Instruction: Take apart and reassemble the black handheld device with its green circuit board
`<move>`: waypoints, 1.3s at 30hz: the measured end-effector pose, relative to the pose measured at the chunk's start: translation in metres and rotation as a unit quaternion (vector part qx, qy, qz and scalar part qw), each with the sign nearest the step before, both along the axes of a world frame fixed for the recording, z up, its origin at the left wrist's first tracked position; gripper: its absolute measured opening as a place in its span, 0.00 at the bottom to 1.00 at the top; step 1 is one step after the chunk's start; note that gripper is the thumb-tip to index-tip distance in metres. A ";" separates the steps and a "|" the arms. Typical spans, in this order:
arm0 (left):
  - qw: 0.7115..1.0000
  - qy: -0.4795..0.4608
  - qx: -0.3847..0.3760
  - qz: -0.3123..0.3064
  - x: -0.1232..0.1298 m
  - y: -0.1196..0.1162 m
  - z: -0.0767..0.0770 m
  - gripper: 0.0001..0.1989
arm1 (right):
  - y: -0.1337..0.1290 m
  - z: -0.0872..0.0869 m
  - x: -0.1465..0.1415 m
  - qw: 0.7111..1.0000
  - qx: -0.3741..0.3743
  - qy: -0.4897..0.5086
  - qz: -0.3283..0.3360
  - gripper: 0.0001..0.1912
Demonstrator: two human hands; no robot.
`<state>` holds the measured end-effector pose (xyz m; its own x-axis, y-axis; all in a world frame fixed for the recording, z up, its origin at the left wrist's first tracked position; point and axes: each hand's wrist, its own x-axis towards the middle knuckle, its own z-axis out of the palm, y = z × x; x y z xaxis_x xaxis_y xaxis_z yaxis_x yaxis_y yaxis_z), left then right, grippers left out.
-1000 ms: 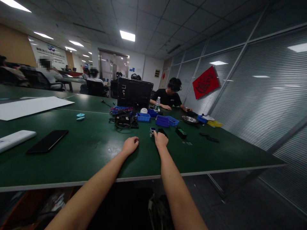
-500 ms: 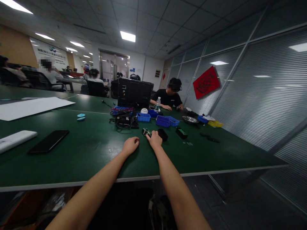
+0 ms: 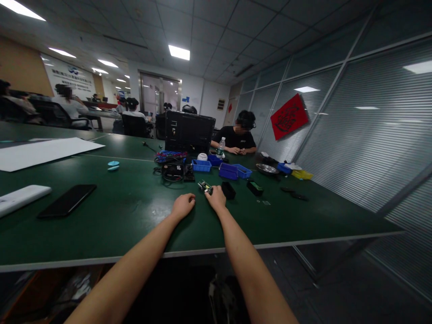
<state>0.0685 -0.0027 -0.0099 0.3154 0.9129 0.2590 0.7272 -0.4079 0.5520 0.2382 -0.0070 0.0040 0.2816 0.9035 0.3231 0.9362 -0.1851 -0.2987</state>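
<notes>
A small circuit board (image 3: 204, 186) with light and yellowish parts lies at the fingertips of my right hand (image 3: 217, 198). The thumb and fingers pinch its near right end. My left hand (image 3: 183, 205) rests on the table just to the left, fingers curled in and apart from the board; I see nothing in it. Beside my right hand stands a small black open box (image 3: 228, 191). Farther right is a black case with a green board inside (image 3: 255, 188).
On the green table (image 3: 135, 234) are a black phone (image 3: 67, 201), a white slab-shaped device (image 3: 23, 200), blue bins (image 3: 228, 171), a black adapter with cables (image 3: 173, 170) and a metal bowl (image 3: 267, 169). A monitor (image 3: 189, 131) stands behind. A co-worker (image 3: 238, 135) sits across.
My right fingers have drawn back toward me slightly, so more of the circuit board shows, and it appears turned a little. My left hand stays in place. The co-worker's hands have come together.
</notes>
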 end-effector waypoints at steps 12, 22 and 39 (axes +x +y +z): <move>1.000 0.002 0.002 0.001 0.000 -0.001 0.000 0.15 | -0.005 0.006 0.009 0.994 0.106 -0.019 -0.033 0.19; 1.000 0.002 0.001 0.002 0.000 -0.003 0.002 0.15 | -0.013 0.021 0.040 0.964 0.183 0.058 -0.185 0.18; 1.000 0.005 -0.010 0.003 0.001 -0.005 0.005 0.16 | 0.001 0.001 0.008 0.998 0.029 -0.029 -0.043 0.19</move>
<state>0.0693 -0.0079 -0.0047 0.3133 0.9194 0.2377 0.7348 -0.3932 0.5526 0.2462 -0.0059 0.0048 0.3362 0.8558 0.3930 0.9338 -0.2487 -0.2572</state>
